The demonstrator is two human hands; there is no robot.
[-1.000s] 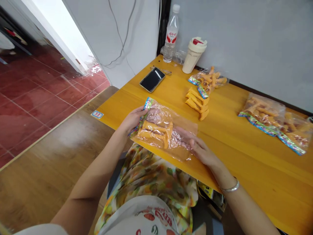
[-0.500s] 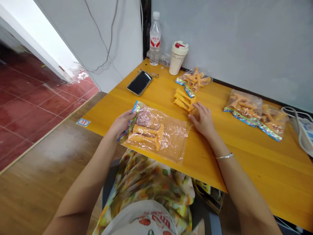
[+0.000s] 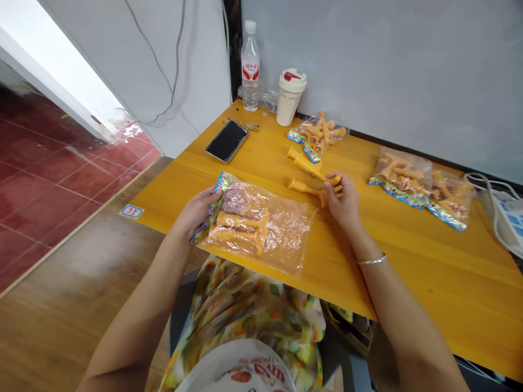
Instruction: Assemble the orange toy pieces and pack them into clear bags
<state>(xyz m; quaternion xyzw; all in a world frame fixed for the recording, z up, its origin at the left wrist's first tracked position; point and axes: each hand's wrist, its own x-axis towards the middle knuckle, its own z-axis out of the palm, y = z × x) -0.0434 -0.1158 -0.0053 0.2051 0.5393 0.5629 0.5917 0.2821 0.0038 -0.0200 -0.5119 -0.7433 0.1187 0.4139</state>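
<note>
My left hand (image 3: 196, 211) grips a clear plastic bag (image 3: 288, 239) by its colourful printed header strip, fingers closed with the thumb on top. Inside the bag lie orange plastic pieces (image 3: 242, 222) with ribbed ends, beside a pinkish item (image 3: 233, 201) blurred by the film. Right of the bag, my right hand (image 3: 344, 204) is closed on the near end of a long orange plastic piece (image 3: 312, 169), between thumb and fingers. A second, similar orange piece (image 3: 304, 187) lies just below it, its right end partly hidden by the hand; whether it too is held is unclear.
Filled bags of orange pieces (image 3: 321, 133) lie at the back, with more filled bags (image 3: 404, 174) at the right. A phone (image 3: 226, 140), water bottle (image 3: 250, 68) and lidded cup (image 3: 291, 98) stand or lie at the back left. A white power strip (image 3: 509, 218) is at far right.
My right hand has closed on an orange piece and moved slightly right and down. The loose pieces have been pulled apart. My left hand still holds the bag.
</note>
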